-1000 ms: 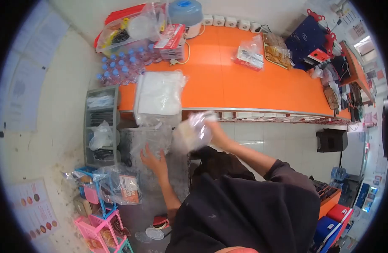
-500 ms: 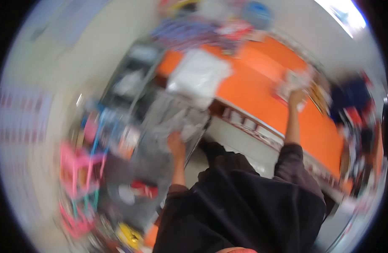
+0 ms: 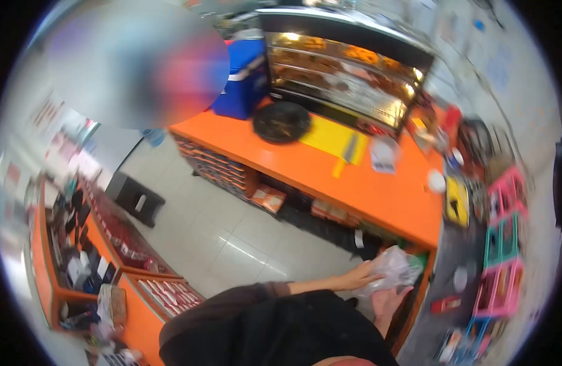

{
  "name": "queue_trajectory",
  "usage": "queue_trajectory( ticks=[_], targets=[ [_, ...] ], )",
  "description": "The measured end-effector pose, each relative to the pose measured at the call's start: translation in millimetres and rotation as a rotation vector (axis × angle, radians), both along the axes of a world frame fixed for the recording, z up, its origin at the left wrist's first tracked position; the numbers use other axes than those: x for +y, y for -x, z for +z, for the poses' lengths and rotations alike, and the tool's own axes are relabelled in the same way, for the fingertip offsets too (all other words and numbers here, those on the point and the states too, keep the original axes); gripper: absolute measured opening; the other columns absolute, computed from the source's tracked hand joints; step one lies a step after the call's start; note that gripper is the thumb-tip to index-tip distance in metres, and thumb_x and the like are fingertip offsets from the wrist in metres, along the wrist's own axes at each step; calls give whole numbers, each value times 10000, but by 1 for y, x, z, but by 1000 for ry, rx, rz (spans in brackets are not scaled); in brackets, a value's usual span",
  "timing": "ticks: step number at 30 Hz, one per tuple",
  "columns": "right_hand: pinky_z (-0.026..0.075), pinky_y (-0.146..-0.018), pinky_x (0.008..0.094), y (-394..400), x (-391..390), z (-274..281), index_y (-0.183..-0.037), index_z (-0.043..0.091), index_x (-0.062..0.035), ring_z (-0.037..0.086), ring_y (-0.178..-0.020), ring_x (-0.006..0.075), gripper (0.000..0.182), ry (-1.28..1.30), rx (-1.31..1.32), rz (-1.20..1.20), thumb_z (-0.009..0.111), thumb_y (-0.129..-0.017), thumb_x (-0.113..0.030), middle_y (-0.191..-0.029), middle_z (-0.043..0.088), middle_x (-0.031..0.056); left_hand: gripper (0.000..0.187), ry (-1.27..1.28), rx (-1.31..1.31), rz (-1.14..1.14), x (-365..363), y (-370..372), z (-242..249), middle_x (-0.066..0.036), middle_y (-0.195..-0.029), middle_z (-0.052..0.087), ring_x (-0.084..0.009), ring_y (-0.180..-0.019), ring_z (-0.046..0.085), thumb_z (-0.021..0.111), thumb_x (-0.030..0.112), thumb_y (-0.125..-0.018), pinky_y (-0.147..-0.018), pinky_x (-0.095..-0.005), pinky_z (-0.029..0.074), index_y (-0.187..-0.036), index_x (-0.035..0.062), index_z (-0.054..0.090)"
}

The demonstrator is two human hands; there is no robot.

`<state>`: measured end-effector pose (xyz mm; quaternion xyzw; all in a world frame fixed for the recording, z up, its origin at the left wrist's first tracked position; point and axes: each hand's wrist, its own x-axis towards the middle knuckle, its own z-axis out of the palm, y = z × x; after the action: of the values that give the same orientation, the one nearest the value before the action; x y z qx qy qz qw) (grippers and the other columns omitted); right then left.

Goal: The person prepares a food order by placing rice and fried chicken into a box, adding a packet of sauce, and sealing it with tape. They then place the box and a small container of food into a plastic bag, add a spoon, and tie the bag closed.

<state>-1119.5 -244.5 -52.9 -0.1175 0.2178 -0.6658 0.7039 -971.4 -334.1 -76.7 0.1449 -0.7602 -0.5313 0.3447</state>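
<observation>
My left hand [image 3: 355,276] reaches in from the left, its fingers closed on a thin, clear plastic bag [image 3: 391,268]. My right hand [image 3: 391,303] is just below, against the lower side of the same bag, its fingers partly covered by the plastic. Something green shows through the bag's right side, too blurred to name. Both hands and the bag are low beside the corner where the orange counter [image 3: 354,183] meets the grey worktop [image 3: 439,268].
A lit glass food display case [image 3: 348,67] stands on the orange counter, with a round black tray [image 3: 282,122], a yellow sheet [image 3: 329,140] and a blue box [image 3: 241,85]. Pink baskets [image 3: 500,287] line the grey worktop. A black step stool [image 3: 134,198] is on the tiled floor.
My view has swung round from another orange table to the counter with the display case. My hands, far apart before, are now together at the plastic bag.
</observation>
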Motion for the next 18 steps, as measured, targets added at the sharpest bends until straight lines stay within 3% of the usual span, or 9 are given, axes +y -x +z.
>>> queue_trajectory(
  ticks=[3,5,8,12,13,14,15,17,18],
  targets=[
    [252,-1118,464,-135,-75,13,-1439,313,-117,319,-1356,271,830,87,109,293,575,-830,-617,-1475,347,80,507,-257,103,517,-9,-142,41,-191,-1107,573,-355,-1048,526,663,344,-851,-883,-453,366,-1233,38,533],
    [321,-1087,429,-222,-113,16,-1387,373,-82,423,-1281,257,604,-55,218,293,621,-900,-341,-1384,451,91,500,51,-160,857,-26,-221,38,-146,-1118,573,-311,-1062,515,691,349,-818,-851,-422,353,-1203,60,559],
    [377,-1053,396,-325,-180,-11,-1335,414,-50,503,-1193,244,438,-22,349,296,546,-931,-156,-1277,529,87,495,200,-448,1061,-59,-325,45,-110,-1173,544,-297,-1100,474,712,331,-790,-830,-394,338,-1181,65,568],
    [480,-938,407,-474,-291,-77,-1284,468,-88,565,-1099,245,355,60,336,323,509,-944,-182,-1203,561,78,663,151,-257,1440,-96,-452,-8,-160,-1302,424,-356,-1177,418,747,321,-767,-987,-474,312,-1294,48,451],
    [509,-882,418,-512,-321,-108,-1281,473,-106,581,-1073,243,363,145,129,425,490,-954,-262,-1202,564,84,731,106,-235,1436,-104,-490,-46,-182,-1310,407,-366,-1184,416,757,321,-764,-1008,-473,323,-1335,38,398],
    [496,-899,458,-555,-366,-142,-1328,437,-102,578,-1082,268,443,357,-489,780,462,-951,-334,-1219,558,85,801,58,-221,1429,-106,-529,-84,-204,-1319,391,-375,-1192,414,768,322,-761,-1029,-473,333,-1375,27,346],
    [496,-899,458,-625,-396,-146,-1328,437,-102,578,-1082,268,443,387,-531,806,462,-951,-334,-1219,558,85,869,-175,-149,1420,-102,-569,-105,-210,-1342,368,-375,-1206,410,786,324,-747,-1009,-458,372,-1401,14,304],
    [466,-915,458,-737,-402,-162,-1344,478,-85,570,-1073,292,528,-255,-166,789,449,-926,-405,-1141,609,82,938,-449,-107,1406,-92,-655,-121,-216,-1365,346,-374,-1219,405,803,327,-733,-988,-442,411,-1427,0,263],
    [505,-705,360,-795,-393,-186,-1075,624,-107,616,-824,215,389,-149,-139,784,450,-937,-427,-865,632,33,994,-519,-13,1484,-82,-697,-111,-203,-1402,312,-368,-1252,379,820,322,-710,-980,-432,425,-1444,6,230]
  ],
)
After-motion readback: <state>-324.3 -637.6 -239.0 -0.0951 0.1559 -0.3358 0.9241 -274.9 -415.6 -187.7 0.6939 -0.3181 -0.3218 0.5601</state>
